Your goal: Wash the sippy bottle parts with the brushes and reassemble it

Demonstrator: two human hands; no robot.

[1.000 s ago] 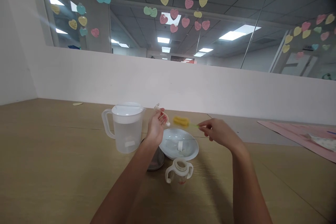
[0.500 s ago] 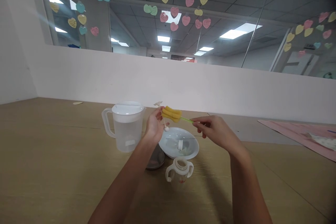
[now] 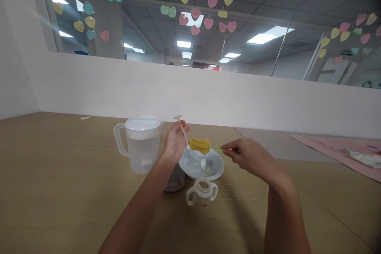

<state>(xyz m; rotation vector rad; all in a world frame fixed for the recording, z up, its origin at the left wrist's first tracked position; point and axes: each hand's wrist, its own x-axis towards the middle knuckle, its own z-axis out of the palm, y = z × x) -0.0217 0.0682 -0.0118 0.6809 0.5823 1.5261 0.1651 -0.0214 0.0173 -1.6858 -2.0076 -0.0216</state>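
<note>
My left hand (image 3: 174,141) holds a thin pale straw (image 3: 183,134) that has a flat piece at its top and a white ball at its lower end. The fingers are partly spread, with the straw lying across them. Pinched in my right hand (image 3: 242,152) is the green handle of a yellow sponge brush (image 3: 200,145). Its sponge head hovers over the white bowl (image 3: 219,172), beside the straw's ball. Inside the bowl are a small white piece (image 3: 203,164) and some clear parts. A bottle with two handles (image 3: 203,190) stands uncapped in front of the bowl.
A translucent lidded pitcher (image 3: 143,147) stands left of my left hand. Behind my left wrist sits a dark round object (image 3: 175,180), partly hidden. A pink cloth (image 3: 324,149) lies at the right, and a white wall (image 3: 208,99) rises behind the table.
The sponge brush has moved down and slightly right, away from the straw and my left fingers. My right hand has lowered with it. The left hand still holds the straw.
</note>
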